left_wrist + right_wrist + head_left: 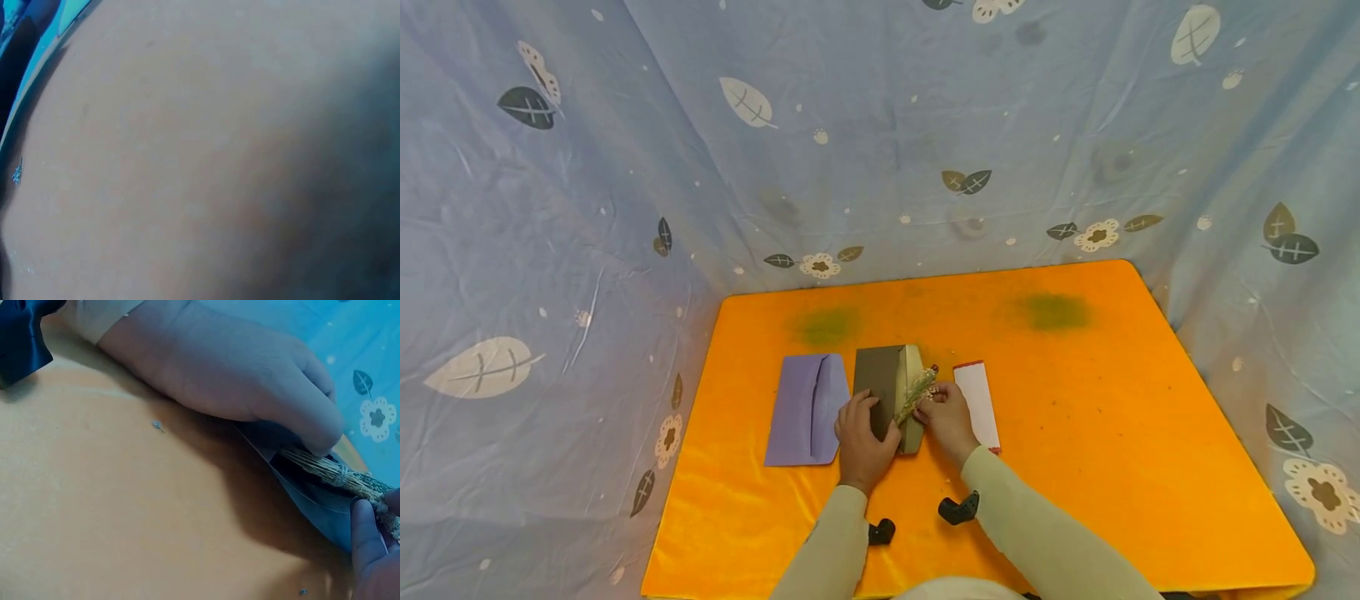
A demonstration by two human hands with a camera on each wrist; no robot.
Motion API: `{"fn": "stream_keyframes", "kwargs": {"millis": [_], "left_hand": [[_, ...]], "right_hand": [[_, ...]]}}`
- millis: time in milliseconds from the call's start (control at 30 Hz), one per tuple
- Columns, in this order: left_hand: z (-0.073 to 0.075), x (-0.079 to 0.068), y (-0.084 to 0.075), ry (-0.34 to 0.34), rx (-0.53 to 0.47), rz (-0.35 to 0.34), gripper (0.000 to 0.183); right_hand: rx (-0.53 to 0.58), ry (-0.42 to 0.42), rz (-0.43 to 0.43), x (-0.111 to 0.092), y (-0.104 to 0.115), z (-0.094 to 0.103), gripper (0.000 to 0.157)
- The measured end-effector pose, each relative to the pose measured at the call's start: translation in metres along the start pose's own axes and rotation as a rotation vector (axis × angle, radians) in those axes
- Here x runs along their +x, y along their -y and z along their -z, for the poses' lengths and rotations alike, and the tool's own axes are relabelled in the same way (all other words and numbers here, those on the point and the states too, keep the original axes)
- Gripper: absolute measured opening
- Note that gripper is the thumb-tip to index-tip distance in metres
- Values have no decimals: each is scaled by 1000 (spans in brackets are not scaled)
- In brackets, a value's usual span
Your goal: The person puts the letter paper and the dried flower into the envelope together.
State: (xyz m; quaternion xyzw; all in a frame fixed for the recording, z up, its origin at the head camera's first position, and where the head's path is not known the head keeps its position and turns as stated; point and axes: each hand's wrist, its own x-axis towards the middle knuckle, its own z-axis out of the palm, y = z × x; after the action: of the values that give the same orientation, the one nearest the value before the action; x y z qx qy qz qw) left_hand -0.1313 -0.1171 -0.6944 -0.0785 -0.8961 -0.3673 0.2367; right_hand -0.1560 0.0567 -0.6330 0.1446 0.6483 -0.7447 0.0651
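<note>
A dark brown envelope (877, 375) lies with its lighter flap (912, 437) on the right. Across the flap slants a tied bunch of dried flowers (916, 392), stem ends low and flower heads up to the right. My right hand (951, 421) pinches the bunch; in the right wrist view its thumb (365, 531) presses just beyond the string tie. My left hand (863, 442) rests on the envelope with fingers spread, its thumb by the stem ends. Blurred skin fills most of the left wrist view.
A purple envelope (793, 408) lies to the left, its flap unfolded. Right of my right hand is a white strip with red ends (976, 404). All rest on an orange-covered table (1112, 433), bounded by patterned blue curtains (880, 142). Small crumbs dot the cloth.
</note>
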Motion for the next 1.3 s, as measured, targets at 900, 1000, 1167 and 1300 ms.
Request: {"fn": "stream_keyframes", "kwargs": {"millis": [900,1000,1167,1300], "left_hand": [[0,-1,1,41,30,-44,55],[0,0,0,28,21,-45,54],[0,0,0,10,6,-45,53],[0,0,0,19,6,-28,52]], "right_hand": [[27,28,-70,7,-6,-5,37],[19,29,-81,8,-7,-6,41],[29,62,-94,9,-7,-7,46],[16,126,-114,10,-5,-5,52]]}}
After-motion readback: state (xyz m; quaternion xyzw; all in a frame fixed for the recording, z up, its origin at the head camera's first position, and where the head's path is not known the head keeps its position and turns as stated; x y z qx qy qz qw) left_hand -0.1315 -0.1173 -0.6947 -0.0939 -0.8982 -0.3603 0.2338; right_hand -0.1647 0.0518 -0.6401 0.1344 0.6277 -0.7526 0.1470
